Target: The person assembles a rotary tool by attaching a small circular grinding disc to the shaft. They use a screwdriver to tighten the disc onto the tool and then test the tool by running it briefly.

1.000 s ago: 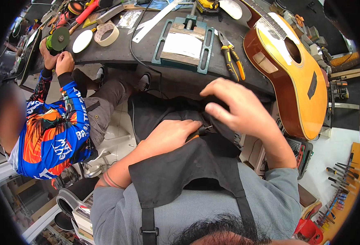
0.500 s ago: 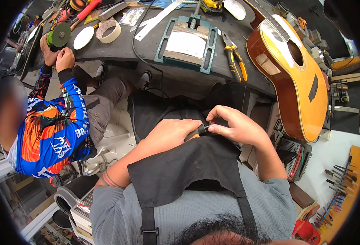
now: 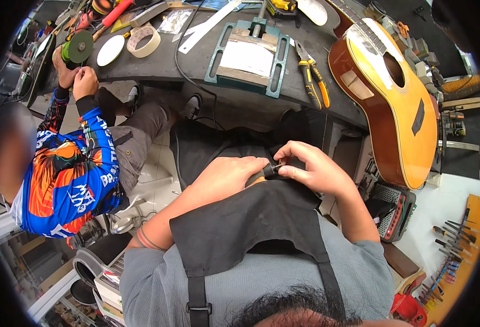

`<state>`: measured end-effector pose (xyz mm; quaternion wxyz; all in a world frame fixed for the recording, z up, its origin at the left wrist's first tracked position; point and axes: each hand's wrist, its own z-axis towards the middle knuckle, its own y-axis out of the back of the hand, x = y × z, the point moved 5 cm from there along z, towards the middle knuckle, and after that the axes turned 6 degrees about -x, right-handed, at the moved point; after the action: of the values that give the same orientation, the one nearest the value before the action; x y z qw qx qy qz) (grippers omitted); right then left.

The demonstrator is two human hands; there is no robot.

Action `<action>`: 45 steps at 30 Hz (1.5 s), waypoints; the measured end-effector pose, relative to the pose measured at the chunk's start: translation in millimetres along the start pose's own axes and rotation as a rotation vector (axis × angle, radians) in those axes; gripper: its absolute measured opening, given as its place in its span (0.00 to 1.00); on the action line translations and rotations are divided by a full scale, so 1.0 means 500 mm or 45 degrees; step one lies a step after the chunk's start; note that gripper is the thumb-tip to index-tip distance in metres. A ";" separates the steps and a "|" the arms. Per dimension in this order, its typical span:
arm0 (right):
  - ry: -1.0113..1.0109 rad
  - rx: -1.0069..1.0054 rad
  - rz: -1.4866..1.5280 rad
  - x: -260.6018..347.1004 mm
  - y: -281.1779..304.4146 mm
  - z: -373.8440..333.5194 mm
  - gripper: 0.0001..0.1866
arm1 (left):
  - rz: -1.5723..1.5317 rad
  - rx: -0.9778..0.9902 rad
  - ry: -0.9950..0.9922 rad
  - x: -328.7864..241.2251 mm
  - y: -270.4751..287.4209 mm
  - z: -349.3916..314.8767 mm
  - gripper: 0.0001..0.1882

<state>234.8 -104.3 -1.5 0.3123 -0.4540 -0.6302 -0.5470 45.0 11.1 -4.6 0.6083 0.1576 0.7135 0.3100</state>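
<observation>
My left hand (image 3: 233,170) is wrapped round a dark hand tool (image 3: 271,170) with an orange patch, held over my lap against the black apron (image 3: 251,218). Most of the tool is hidden by the hand and the apron bib. At its dark, rounded end, my right hand (image 3: 312,168) pinches with thumb and forefinger. A small thin metallic piece (image 3: 279,165) shows between those fingertips; its kind is too small to make out.
Ahead, the dark workbench (image 3: 158,68) bears a green vise (image 3: 249,57), pliers (image 3: 312,76), a tape roll (image 3: 143,42) and a steel ruler (image 3: 210,26). An acoustic guitar (image 3: 398,109) leans at right. At left, a co-worker (image 3: 71,180) handles a tool with a green disc (image 3: 78,47).
My right fingertips have shifted slightly at the tool's end, and the thin metallic piece shows more plainly between them. My left hand stays almost in place.
</observation>
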 end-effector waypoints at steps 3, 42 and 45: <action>-0.003 -0.014 0.019 -0.003 0.001 0.004 0.16 | -0.010 -0.066 -0.023 0.009 -0.002 0.001 0.26; 0.520 -0.131 0.340 0.076 -0.033 0.004 0.24 | -0.136 -0.502 -0.466 0.026 0.012 -0.048 0.30; 0.539 -0.130 0.333 0.075 -0.037 0.006 0.24 | -0.173 -0.536 -0.474 0.027 0.011 -0.057 0.31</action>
<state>203.6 -92.6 23.7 0.4819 -0.4221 -0.4584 -0.6159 13.7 16.2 -9.9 0.7675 0.0340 0.5184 0.3755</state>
